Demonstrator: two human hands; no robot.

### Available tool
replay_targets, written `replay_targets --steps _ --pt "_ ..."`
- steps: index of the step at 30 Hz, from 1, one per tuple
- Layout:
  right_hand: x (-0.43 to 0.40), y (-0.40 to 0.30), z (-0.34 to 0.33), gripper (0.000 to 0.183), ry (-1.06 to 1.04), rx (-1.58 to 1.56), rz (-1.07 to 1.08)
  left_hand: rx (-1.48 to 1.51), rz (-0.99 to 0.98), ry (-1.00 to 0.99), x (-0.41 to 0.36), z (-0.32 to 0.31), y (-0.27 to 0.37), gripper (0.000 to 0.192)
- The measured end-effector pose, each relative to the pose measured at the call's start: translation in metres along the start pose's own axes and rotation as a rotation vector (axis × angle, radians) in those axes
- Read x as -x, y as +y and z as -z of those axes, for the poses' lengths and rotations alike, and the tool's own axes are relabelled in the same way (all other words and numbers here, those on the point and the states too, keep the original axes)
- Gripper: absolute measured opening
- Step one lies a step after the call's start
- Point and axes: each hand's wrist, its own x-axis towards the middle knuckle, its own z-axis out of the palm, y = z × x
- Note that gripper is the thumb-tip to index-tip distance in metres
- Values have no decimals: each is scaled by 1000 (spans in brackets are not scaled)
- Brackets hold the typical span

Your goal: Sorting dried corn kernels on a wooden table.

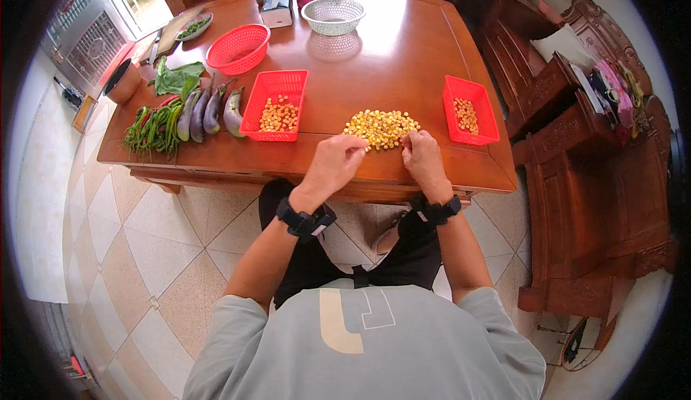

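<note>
A pile of yellow corn kernels (382, 126) lies on the wooden table in front of me. My left hand (336, 161) is at the pile's lower left edge, thumb and fingertips close together near a few kernels; whether a kernel is between them cannot be told. At the lower right edge, my right hand (422, 156) has its fingers curled, and what they may hold is hidden. Left of the pile stands a red plastic basket (250, 109) with darker orange kernels (278, 115). A smaller-looking red basket (490, 109) on the right also holds orange kernels (466, 115).
Eggplants (214, 109), green and red chili peppers (156, 127) and a leafy green (176, 78) lie at the left. Behind them are a round red basket (238, 49), a knife (155, 47) on a cutting board and a plate of chopped greens (194, 27). A pale colander (333, 16) stands farther back.
</note>
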Motion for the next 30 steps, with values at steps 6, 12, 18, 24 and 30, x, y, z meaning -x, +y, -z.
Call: replay_targets --steps 6,12,18,24,30 --pt "1 11 6 6 26 -85 26 52 -3 -90 7 -34 1 14" --pt "-8 10 26 5 106 -390 -127 35 33 -152 9 -35 -2 15" --pt "-31 1 86 16 549 -241 -82 98 82 -163 12 -36 -3 18" --pt "-2 9 46 9 136 -135 44 185 179 -228 17 -43 3 20" --pt "12 2 16 7 -50 -42 46 313 282 -259 19 -38 6 22"
